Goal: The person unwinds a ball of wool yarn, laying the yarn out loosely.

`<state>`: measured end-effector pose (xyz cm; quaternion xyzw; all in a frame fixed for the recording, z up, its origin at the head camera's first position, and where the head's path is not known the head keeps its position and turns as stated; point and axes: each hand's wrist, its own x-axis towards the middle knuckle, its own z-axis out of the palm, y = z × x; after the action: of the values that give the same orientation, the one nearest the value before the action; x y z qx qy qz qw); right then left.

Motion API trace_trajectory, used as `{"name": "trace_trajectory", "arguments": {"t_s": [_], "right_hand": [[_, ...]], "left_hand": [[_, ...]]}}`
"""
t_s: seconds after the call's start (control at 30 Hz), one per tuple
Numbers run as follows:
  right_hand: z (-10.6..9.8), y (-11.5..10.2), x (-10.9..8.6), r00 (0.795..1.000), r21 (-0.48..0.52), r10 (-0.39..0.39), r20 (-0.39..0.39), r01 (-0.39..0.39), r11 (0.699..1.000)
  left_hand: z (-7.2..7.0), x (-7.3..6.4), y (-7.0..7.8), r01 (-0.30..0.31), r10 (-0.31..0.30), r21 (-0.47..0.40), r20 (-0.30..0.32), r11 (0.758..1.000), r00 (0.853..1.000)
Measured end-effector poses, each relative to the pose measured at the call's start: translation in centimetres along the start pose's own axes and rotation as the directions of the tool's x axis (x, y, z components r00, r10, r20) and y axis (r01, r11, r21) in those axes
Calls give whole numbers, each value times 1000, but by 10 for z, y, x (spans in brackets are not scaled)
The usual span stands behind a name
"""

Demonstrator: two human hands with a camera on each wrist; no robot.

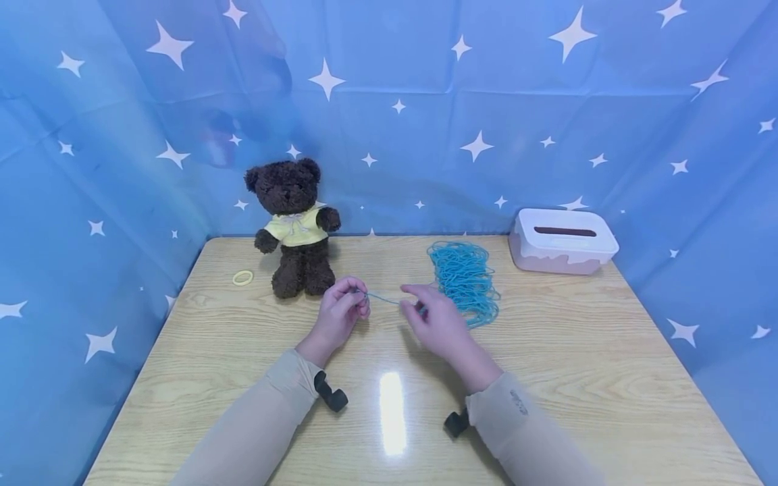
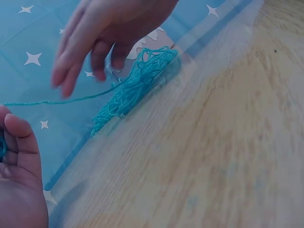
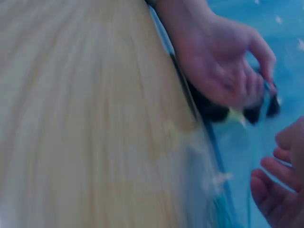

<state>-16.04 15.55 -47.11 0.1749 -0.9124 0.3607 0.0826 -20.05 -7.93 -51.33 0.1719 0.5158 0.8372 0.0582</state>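
Note:
A loose bundle of turquoise yarn [image 1: 464, 280] lies on the table, just beyond my right hand [image 1: 439, 320]. From it a single strand [image 2: 71, 100] runs across to my left hand [image 1: 337, 307], which pinches it between thumb and fingers. A bit of turquoise yarn [image 2: 3, 146] also shows within the left hand in the left wrist view. My right hand hovers by the strand with its fingers apart and loosely bent. In the left wrist view the strand passes below its fingertips [image 2: 66, 88]. The right wrist view is blurred.
A brown teddy bear [image 1: 298, 229] in a yellow top stands behind the left hand. Left of it lies a small yellow ring [image 1: 242, 278]. A white and pink tissue box [image 1: 564, 241] is at the back right. A blue starred curtain [image 1: 389, 135] surrounds the wooden table [image 1: 608, 378].

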Motion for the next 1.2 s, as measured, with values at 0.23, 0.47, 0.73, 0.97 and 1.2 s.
{"name": "trace_trajectory", "arguments": {"t_s": [0.23, 0.47, 0.73, 0.97, 1.2], "right_hand": [[26, -18, 14, 999, 5, -30, 33, 30, 1000], [17, -12, 14, 998, 0, -16, -61, 16, 1000], [-13, 3, 6, 983, -2, -10, -184, 10, 1000], [-39, 23, -5, 965, -26, 44, -258, -52, 998], [-64, 42, -17, 948, -56, 109, -299, -132, 990]], "left_hand": [[-1, 0, -1, -18, 18, -15, 19, 1000, 1000], [0, 1, -1, -9, 9, -15, 12, 1000, 1000], [0, 1, 0, -14, 14, -4, 6, 1000, 1000], [1, 0, 1, -10, 10, -4, -7, 1000, 1000], [3, 0, 2, -11, 10, -14, -25, 1000, 1000]]}}
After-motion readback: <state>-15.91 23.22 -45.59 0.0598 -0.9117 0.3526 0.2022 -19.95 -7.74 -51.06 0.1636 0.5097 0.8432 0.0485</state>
